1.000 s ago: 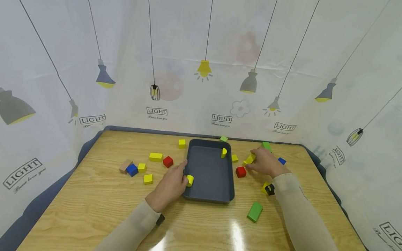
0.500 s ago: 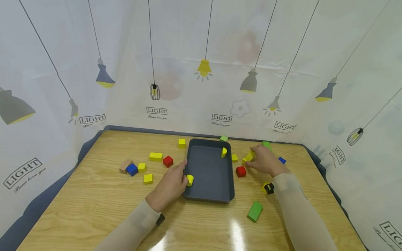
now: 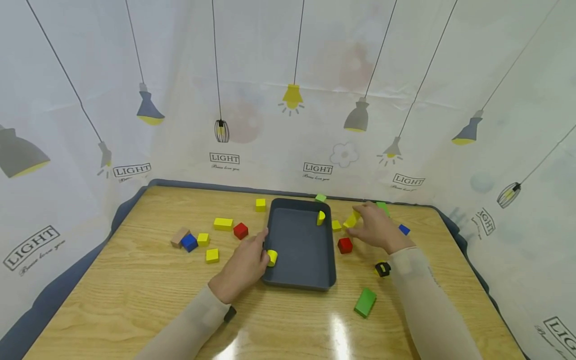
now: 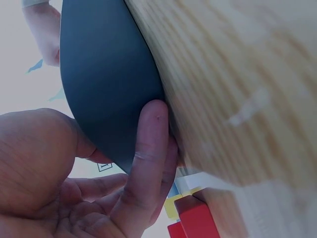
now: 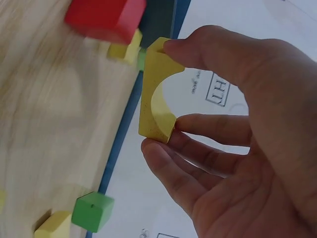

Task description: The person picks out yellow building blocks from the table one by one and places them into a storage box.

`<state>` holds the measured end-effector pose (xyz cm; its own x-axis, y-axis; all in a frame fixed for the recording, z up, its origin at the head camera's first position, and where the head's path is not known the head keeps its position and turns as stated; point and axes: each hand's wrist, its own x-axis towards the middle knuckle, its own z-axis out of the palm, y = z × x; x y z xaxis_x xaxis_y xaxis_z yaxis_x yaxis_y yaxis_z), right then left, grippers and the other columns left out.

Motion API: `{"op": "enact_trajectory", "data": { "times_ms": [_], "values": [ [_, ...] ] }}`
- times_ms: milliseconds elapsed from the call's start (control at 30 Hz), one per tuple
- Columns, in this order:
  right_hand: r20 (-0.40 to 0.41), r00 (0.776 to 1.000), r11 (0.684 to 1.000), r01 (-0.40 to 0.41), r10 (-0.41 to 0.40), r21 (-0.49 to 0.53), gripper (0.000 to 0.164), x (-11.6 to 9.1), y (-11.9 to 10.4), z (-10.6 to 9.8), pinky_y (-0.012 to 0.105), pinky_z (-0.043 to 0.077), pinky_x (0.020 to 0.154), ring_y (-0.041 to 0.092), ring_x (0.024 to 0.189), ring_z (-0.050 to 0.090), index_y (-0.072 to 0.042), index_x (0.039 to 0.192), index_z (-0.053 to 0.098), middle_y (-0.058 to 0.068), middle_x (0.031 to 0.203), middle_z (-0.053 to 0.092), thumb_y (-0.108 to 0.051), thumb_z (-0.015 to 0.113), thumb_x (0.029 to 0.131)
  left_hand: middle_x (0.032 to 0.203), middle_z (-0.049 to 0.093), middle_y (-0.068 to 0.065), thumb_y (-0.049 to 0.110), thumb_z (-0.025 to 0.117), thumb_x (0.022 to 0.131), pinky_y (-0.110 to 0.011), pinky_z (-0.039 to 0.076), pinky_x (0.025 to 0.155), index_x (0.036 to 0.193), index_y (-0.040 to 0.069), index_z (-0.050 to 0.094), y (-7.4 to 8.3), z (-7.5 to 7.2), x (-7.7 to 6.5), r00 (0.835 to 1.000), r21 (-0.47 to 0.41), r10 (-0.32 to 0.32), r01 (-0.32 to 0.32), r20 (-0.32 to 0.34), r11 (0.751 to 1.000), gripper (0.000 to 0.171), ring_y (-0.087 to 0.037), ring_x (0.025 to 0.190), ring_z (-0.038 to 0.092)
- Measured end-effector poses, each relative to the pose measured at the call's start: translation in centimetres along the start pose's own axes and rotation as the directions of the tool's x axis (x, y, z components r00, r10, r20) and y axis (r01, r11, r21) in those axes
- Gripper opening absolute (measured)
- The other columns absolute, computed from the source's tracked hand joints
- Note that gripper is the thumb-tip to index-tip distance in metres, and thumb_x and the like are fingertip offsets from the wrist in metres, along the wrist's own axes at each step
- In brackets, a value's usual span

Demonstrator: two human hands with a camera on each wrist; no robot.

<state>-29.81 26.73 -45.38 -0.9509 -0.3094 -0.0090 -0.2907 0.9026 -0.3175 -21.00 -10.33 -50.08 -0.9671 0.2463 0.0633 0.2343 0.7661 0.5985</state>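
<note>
My left hand (image 3: 243, 265) grips the left wall of a dark grey tray (image 3: 299, 287); in the left wrist view its fingers (image 4: 151, 144) press the outside of the wall. Just inside the tray, by that thumb, lies a yellow rounded block (image 3: 272, 258). A yellow half-round block (image 3: 321, 218) stands near the far right corner. To the right of the tray, my right hand (image 3: 375, 227) pinches a yellow arch block (image 5: 153, 94) by its two ends, thumb on one and fingertips on the other. Below that hand sits a red cube (image 3: 345, 245), with a small yellow block (image 3: 336, 226) beside the tray.
Left of the tray are a red cube (image 3: 240, 231), a yellow rectangular block (image 3: 223, 224), a blue cube (image 3: 189, 243), a wooden block (image 3: 180, 237) and several yellow cubes. A green block (image 3: 365, 302) lies front right. Patterned cloth (image 3: 270, 100) hangs behind the table.
My right hand has lifted the yellow arch block slightly and moved it left, nearer the tray. The left hand and the tray have stayed in place.
</note>
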Motion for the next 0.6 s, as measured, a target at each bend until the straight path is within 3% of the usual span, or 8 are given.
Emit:
{"op": "enact_trajectory", "data": {
  "times_ms": [267,600],
  "values": [
    [-0.024,0.999,0.998,0.041,-0.04,0.041,0.078,-0.3,-2.0,-0.2,0.067,0.059,0.117,0.051,0.137,0.066,0.009,0.165,0.058,0.033,0.155,0.065,-0.028,0.086,0.101,0.151,0.074,-0.028,0.0,0.065,0.11,-0.036,0.069,0.09,0.171,-0.008,0.05,-0.1,0.1,0.0,1.0,0.001,0.004,-0.004,-0.005,1.0,0.063,-0.02,0.093,0.067],
    [-0.029,0.995,0.994,0.099,-0.098,0.046,0.079,-0.7,-4.0,-0.4,0.065,0.061,0.116,0.049,0.136,0.069,0.006,0.166,0.058,0.032,0.159,0.062,-0.026,0.088,0.1,0.147,0.076,-0.027,0.0,0.065,0.111,-0.036,0.07,0.092,0.171,-0.009,0.05,0.0,0.1,0.0,1.0,0.002,-0.001,0.001,-0.003,1.0,0.063,-0.019,0.092,0.067]
  ]
}}
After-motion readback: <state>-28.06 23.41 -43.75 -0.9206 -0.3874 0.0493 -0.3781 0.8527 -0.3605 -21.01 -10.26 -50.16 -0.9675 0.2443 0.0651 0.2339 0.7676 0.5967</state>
